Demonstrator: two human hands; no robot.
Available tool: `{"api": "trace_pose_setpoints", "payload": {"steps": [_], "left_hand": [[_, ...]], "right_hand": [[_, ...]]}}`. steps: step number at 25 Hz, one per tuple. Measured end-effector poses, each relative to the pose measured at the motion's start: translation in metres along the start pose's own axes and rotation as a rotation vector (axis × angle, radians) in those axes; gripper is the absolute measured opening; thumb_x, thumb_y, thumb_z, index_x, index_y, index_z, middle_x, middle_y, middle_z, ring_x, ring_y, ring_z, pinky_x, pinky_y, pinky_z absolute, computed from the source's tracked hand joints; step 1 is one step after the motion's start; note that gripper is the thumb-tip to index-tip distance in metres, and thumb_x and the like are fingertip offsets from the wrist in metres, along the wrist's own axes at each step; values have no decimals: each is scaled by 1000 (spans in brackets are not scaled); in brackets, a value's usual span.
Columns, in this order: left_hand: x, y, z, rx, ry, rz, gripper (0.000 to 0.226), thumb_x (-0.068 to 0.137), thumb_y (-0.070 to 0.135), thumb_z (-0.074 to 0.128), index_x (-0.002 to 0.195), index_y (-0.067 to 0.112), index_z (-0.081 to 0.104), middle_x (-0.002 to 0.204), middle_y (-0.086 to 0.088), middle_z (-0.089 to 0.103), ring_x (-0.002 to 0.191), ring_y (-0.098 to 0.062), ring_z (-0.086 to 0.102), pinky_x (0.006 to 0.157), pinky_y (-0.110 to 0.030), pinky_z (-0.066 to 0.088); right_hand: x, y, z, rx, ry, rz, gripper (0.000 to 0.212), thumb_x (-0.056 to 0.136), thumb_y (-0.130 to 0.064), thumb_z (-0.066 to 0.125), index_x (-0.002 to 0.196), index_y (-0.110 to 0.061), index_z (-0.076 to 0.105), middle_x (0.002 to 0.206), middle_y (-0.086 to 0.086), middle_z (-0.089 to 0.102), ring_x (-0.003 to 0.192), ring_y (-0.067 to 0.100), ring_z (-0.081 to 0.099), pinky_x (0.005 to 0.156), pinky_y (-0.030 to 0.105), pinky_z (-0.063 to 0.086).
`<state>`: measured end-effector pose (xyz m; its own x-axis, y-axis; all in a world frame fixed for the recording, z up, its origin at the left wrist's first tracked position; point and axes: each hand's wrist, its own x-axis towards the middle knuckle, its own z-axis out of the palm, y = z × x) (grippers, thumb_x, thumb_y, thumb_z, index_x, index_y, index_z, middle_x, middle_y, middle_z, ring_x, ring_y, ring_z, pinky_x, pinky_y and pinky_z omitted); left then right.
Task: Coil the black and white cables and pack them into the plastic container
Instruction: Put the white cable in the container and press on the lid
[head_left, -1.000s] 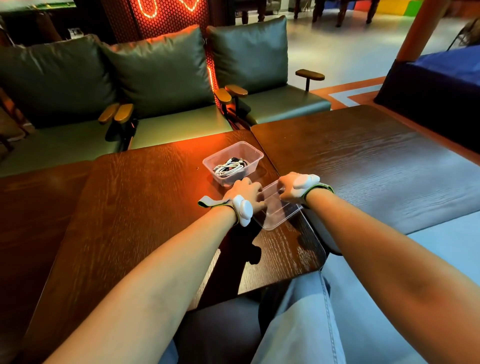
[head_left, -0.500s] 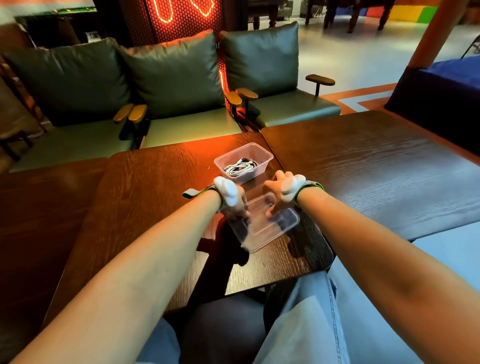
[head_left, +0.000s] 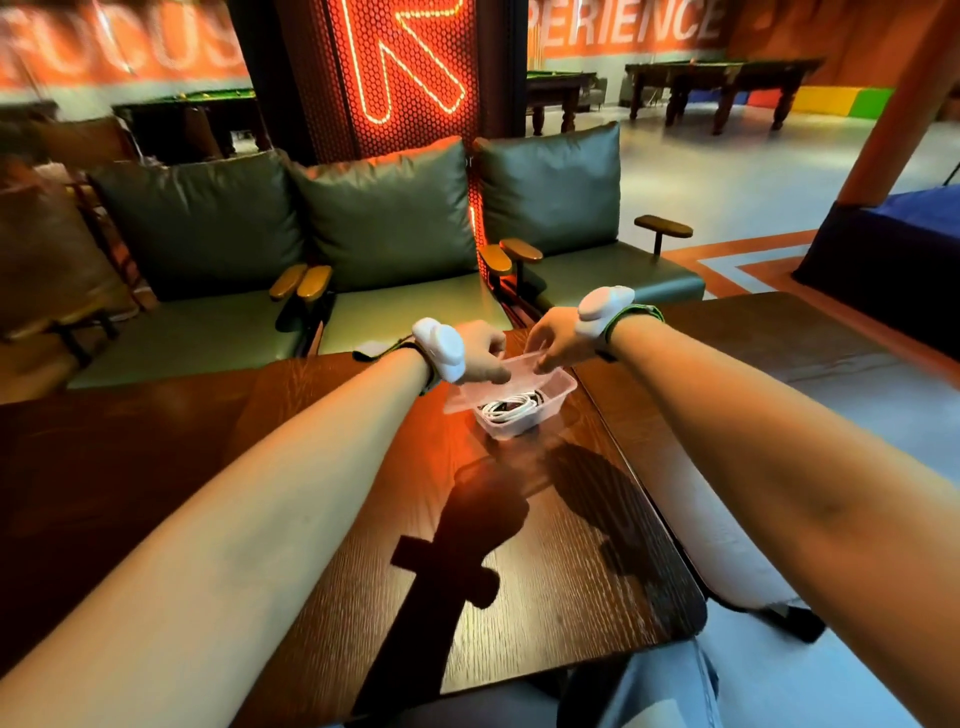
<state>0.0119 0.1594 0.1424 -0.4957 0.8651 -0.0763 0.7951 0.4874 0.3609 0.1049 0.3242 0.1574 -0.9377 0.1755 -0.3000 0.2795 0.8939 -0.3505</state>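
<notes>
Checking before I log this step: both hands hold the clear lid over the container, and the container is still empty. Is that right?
Not quite. In the head view the container is not empty: coiled white and black cables already lie in it. The rest stands: the left hand and right hand hold the clear lid tilted over it.

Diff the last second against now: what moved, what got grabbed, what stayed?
The clear lid went from lying flat on the table, near side of the plastic container, to being lifted by both hands and carried forward; the left hand and right hand now hold it tilted over the container, not yet seated. Unchanged: container position, coiled cables inside. The camera tipped upward.
</notes>
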Motion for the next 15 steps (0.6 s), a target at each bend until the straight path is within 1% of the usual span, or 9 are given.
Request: {"api": "trace_pose_setpoints", "payload": {"steps": [2,4,7,8,9,11,13,14,15], "left_hand": [[9,-6,2,65,73,22,30,75,20,72,64,20,44,65,2,49,64,-23,45,48,-29,26],[13,-12,11,99,162,29,27,74,20,71,66,20,45,69,0,53,70,-28,52,49,-28,26],[21,-21,34,155,188,48,18,73,23,63,70,21,46,77,-5,58,80,-35,60,56,-32,35],[25,-24,43,179,173,58,15,75,29,61,75,22,48,83,-8,60,83,-36,60,60,-34,40],[27,-28,54,195,156,66,19,78,38,61,83,22,52,88,-9,60,85,-36,59,63,-36,43],[30,-35,76,244,156,70,47,80,65,53,103,26,61,96,-8,59,92,-32,55,68,-38,44],[34,-40,95,291,238,12,71,69,85,41,114,34,64,117,-5,55,115,-31,45,80,-39,40],[36,-42,101,273,259,-39,82,63,91,42,124,38,59,132,-5,49,129,-33,35,90,-44,37],[40,-44,105,226,241,-107,96,56,94,46,135,39,49,146,-7,40,140,-35,26,99,-51,34]], "right_hand": [[3,1,-1,-90,78,6,43,75,-41,72,117,-28,70,111,-2,72,101,20,67,91,41,56],[5,2,4,-160,143,0,53,69,-51,67,119,-35,67,114,-7,71,103,19,66,91,40,55],[22,11,24,-237,154,-19,56,76,-47,67,129,-31,59,130,-1,62,117,23,59,99,40,49],[27,15,31,-237,150,-8,55,79,-47,65,131,-28,57,132,2,58,121,25,56,101,39,45],[31,18,39,-224,147,14,53,83,-49,61,130,-26,56,132,5,55,121,26,54,101,39,42],[36,24,51,-185,143,48,46,90,-50,50,126,-22,56,129,8,52,117,28,53,96,41,40],[40,32,60,-162,153,67,42,96,-46,41,121,-17,58,123,11,57,110,30,56,89,40,43],[41,35,63,-168,170,68,40,98,-45,39,115,-16,59,118,12,61,105,30,58,85,39,45],[41,40,66,-186,189,68,36,98,-44,41,108,-16,60,115,12,64,101,31,60,81,38,47]]}}
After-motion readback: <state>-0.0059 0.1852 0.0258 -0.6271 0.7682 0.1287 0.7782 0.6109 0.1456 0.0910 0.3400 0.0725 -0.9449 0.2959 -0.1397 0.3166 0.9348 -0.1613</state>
